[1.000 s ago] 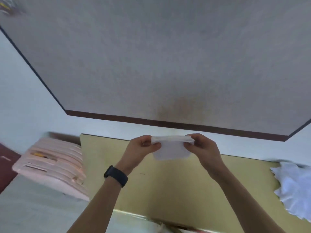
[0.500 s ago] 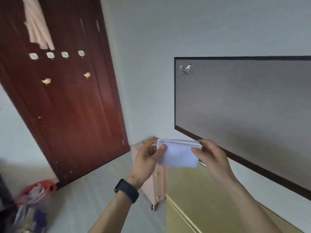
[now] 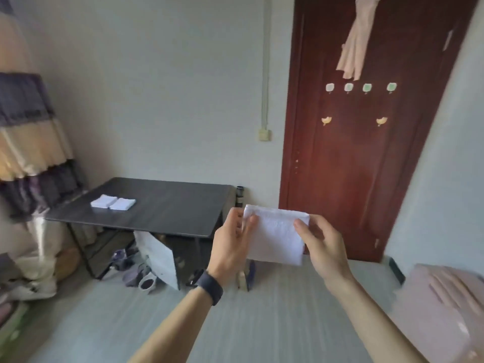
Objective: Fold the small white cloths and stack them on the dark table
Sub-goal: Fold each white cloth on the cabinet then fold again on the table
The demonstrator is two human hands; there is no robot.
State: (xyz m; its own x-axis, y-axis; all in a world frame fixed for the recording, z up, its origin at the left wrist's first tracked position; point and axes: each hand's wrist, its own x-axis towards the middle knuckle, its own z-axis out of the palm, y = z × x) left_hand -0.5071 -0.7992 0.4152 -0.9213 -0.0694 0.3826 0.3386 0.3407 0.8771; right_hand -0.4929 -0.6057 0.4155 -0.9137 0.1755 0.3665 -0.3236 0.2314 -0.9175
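— The view has swung from the grey board to the door (image 3: 366, 158); the dark counter (image 3: 167, 209) shows now.
— And the folded cloth (image 3: 276, 235)?
— In the air, well short of it. The left hand (image 3: 230, 248) and right hand (image 3: 323, 246) pinch its sides, fingers (image 3: 247, 226) curled on it, probably to keep the fold flat.
— Anything stacked?
— Two folded cloths (image 3: 113, 202) lie side by side on that counter.

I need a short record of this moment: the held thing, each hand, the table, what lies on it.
held thing: small white folded cloth, in the air, off the table
left hand: holds the cloth's left edge
right hand: pinches its right edge
table: dark rectangular table, ahead on the left
on table: pair of folded white cloths, side by side
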